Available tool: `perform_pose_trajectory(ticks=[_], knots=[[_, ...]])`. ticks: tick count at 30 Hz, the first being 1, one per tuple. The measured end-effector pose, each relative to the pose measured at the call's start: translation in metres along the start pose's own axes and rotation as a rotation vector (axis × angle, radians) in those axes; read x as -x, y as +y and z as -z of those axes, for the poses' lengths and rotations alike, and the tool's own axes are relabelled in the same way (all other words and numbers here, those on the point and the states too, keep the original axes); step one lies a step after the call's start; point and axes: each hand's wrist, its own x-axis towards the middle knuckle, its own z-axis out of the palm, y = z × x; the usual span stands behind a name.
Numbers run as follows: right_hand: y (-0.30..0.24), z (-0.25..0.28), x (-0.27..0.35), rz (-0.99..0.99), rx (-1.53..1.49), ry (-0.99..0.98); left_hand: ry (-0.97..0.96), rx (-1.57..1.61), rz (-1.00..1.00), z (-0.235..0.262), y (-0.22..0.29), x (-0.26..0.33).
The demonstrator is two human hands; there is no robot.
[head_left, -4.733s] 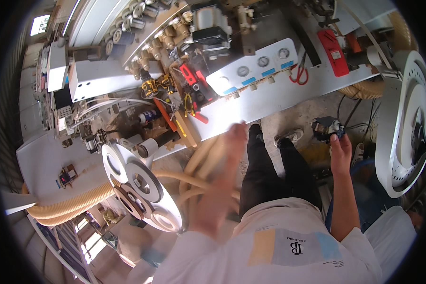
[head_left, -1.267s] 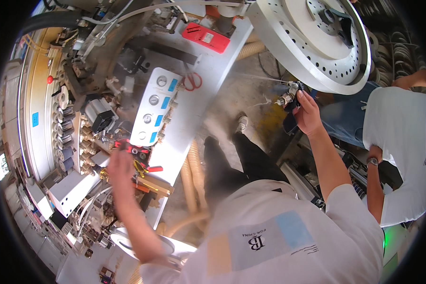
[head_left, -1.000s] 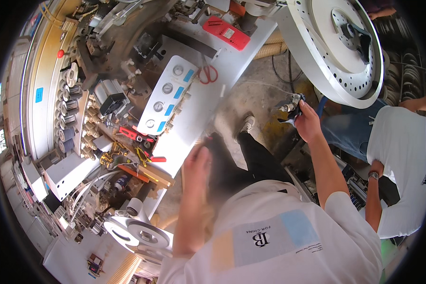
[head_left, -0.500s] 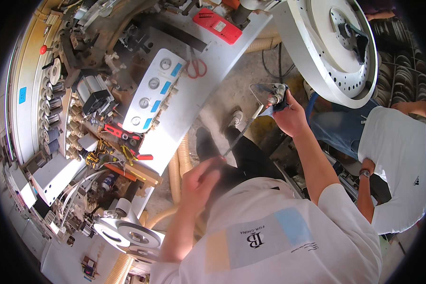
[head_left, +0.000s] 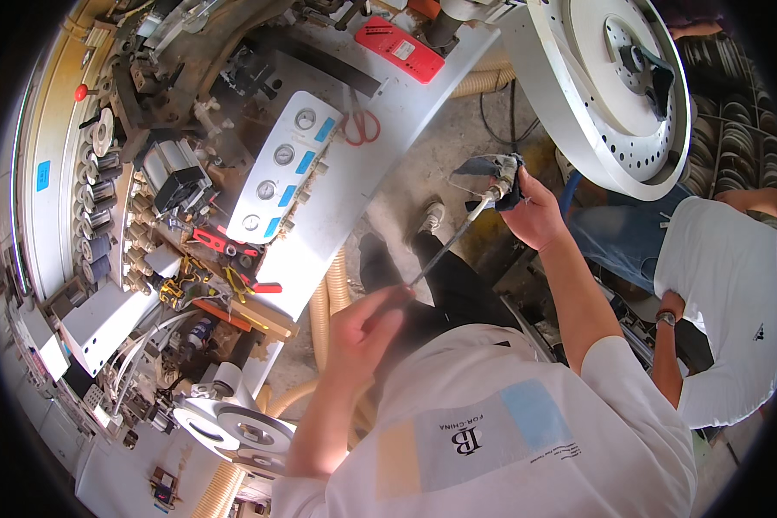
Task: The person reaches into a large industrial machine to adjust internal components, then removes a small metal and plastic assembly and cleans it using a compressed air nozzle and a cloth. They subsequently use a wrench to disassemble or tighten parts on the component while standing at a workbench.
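Closest to you, below both hands, is your own white short-sleeved shirt (head_left: 492,432) with a printed chest panel, above black trousers (head_left: 457,289). Your left grip (head_left: 369,332) is narrow, its curled fingers holding the near end of a long, slim, dark rod (head_left: 443,250). That rod slants away from your left grip, up and to the right, over the trousers toward your other hand.

Your right grip (head_left: 537,211) is drawn in around a dark, soft-looking bundle (head_left: 511,177) with a silvery metal fitting (head_left: 495,186) at its left side. The bundle sits against the thumb and fingers, and the fitting pokes out just left of them. The rod's pale far end meets the fitting; at this size it seems to touch it, though you cannot tell whether it goes inside.

Farther off to the left is the long white surface (head_left: 354,198), carrying a white panel with four round gauges (head_left: 283,164), red-handled scissors (head_left: 360,128) and a flat red plastic case (head_left: 399,49). Beyond your right hand stand a large pale grey perforated metal wheel (head_left: 609,95) and a person in a white shirt (head_left: 721,311).
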Motion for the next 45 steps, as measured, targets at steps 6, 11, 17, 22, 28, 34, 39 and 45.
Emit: perform_pose_trajectory(ticks=[6, 11, 17, 22, 28, 34, 39, 45], knots=[[-0.012, -0.023, 0.007, 0.009, 0.289, 0.12, 0.008, -0.09, -0.005, 0.007, 0.018, 0.004], [-0.01, -0.025, 0.006, -0.015, 0.329, 0.181, 0.086, -0.384, -0.228, 0.01, 0.02, 0.006], [0.0, -0.046, 0.011, -0.04, 0.24, 0.301, 0.132, -0.347, -0.238, 0.007, 0.02, 0.012], [0.002, -0.043, 0.012, -0.059, 0.208, 0.281, 0.12, -0.365, -0.187, 0.007, 0.023, 0.019], [0.004, -0.037, 0.013, -0.052, 0.249, 0.266, 0.13, -0.357, -0.177, 0.004, 0.025, 0.021], [0.0, -0.04, 0.018, -0.062, 0.303, 0.225, 0.103, -0.378, -0.12, 0.004, 0.025, 0.026], [-0.004, -0.037, 0.016, -0.047, 0.38, 0.2, 0.095, -0.307, -0.08, 0.003, 0.026, 0.027], [-0.004, -0.042, 0.018, -0.048, 0.273, 0.148, 0.063, -0.11, 0.065, 0.006, 0.035, 0.029]])
